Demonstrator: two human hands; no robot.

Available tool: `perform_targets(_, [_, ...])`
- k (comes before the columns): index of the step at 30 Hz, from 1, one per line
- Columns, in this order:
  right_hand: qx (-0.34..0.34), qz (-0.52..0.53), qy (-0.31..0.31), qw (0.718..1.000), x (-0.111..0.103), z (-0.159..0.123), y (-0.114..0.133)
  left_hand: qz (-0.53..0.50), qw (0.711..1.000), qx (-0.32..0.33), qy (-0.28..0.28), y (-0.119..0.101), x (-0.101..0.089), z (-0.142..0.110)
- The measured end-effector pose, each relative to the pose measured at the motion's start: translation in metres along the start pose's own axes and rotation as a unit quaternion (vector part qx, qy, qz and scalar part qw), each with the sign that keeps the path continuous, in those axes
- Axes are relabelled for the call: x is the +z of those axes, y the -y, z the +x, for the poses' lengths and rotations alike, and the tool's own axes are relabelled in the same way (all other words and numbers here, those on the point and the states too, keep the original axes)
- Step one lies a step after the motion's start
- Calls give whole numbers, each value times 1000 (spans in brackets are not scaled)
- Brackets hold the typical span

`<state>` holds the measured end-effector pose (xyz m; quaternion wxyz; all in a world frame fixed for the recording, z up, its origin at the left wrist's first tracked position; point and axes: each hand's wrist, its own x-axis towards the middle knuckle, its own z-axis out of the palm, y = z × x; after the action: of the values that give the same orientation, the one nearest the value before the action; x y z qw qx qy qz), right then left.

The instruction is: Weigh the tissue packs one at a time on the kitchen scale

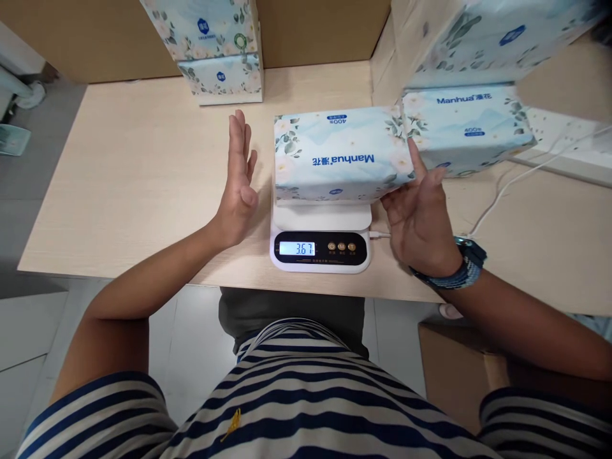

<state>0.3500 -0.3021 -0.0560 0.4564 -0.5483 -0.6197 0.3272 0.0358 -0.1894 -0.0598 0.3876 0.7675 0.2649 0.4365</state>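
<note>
Beside a white, flat plastic scale (321,219), the left hand (236,201) is open and empty. The scale bears a pale-blue, floral, rectangular pack (335,143), likely light and soft; grip both ends. The right hand (423,226), loosely open, touches its right end.
</note>
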Motion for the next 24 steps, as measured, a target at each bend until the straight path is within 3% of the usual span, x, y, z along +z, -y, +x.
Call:
perform_targets(3, [18,111,-26,993,6,-1,10,2,1000,-13,-24,-1,2,-4])
perform_targets(5, [28,122,-36,991,8,-2,19,14,998,-31,-51,-4,5,-6])
perform_targets(9, [46,70,-52,995,6,-4,40,26,995,-53,-84,-12,8,-8])
perform_targets(13, [74,-44,-56,995,6,-6,54,0,995,-3,-98,-22,7,-6])
perform_targets(18, [25,8,-55,998,3,-7,47,-18,992,-19,-126,-28,4,-8])
perform_targets(24, [19,99,-130,986,-1,-7,34,-7,985,-99,-140,-18,12,-13])
